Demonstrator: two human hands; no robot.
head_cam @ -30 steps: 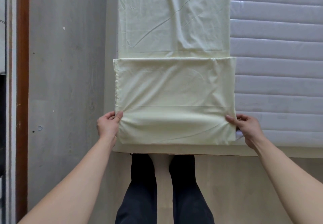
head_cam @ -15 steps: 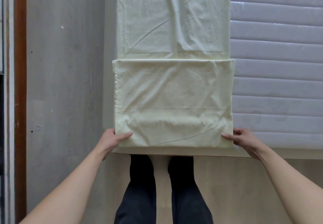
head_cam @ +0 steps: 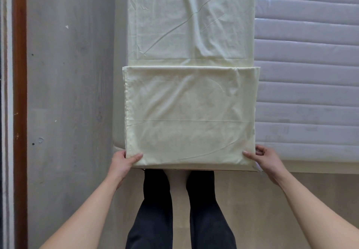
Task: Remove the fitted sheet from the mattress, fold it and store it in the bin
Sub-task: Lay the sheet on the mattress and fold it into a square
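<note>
Head view, looking straight down: the pale yellow fitted sheet (head_cam: 191, 93) lies as a long strip along the left part of the mattress (head_cam: 307, 73), its near end doubled back on itself into a thicker panel; the panel's far edge runs straight across the strip, a little wider than the single layer beyond it; a faint horizontal crease crosses the panel lower down, and long diagonal wrinkles mark the flat part farther away. The mattress — grey, quilted in horizontal bands — shows bare to the right of the sheet; its near edge runs just above the person's legs.

Left hand (head_cam: 122, 163) grips the panel's near left corner; thumb lies on top of the cloth, the other fingers curl under the edge (mostly hidden). Right hand (head_cam: 266, 158) holds the near right corner the same way — thumb laid flat on top of the fabric, fingers bent at the side and beneath it; so both hands pinch the folded end, one at each corner, forearms reaching in from the bottom of the frame.

Dark trousers (head_cam: 180, 209) stand centred below the panel; grey floor (head_cam: 68, 93) to the left, with a brown wooden strip (head_cam: 19, 93) along the far left edge.
</note>
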